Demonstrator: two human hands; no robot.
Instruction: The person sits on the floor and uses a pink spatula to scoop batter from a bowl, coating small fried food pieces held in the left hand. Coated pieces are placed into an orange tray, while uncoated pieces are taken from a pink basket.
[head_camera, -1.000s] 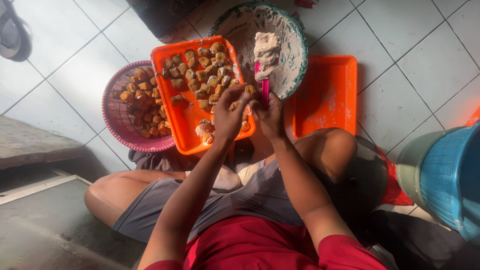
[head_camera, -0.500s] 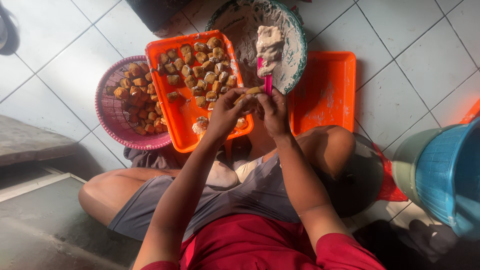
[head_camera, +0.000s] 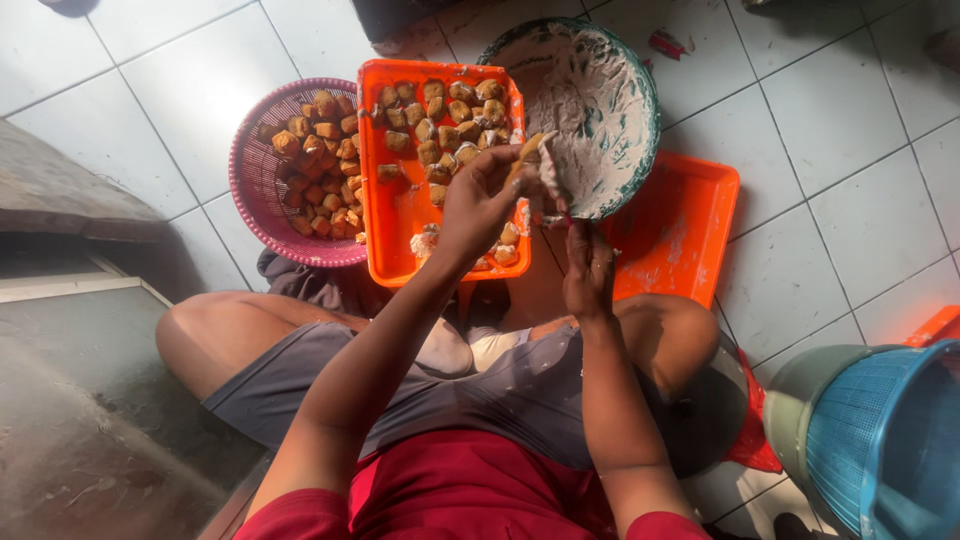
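I sit on a tiled floor. My left hand (head_camera: 478, 205) holds a brown fried tofu piece (head_camera: 527, 152) above the orange tray (head_camera: 400, 215) that carries several tofu pieces. My right hand (head_camera: 588, 265) grips a small tool whose end presses white paste (head_camera: 552, 178) into that piece; the tool is mostly hidden by the fingers. Just behind the hands stands a round bowl (head_camera: 640, 95) smeared with white paste.
A pink round basket (head_camera: 250, 190) of fried tofu pieces sits left of the tray. A second orange tray (head_camera: 680, 235) lies to the right under the bowl. A blue basket inside a grey-green bucket (head_camera: 880, 440) stands at lower right. A grey step (head_camera: 50, 180) is at left.
The view has shifted, so trays and bowl sit lower in the picture. My hands stay together on the tofu piece, now at the bowl's near rim, with paste at the piece.
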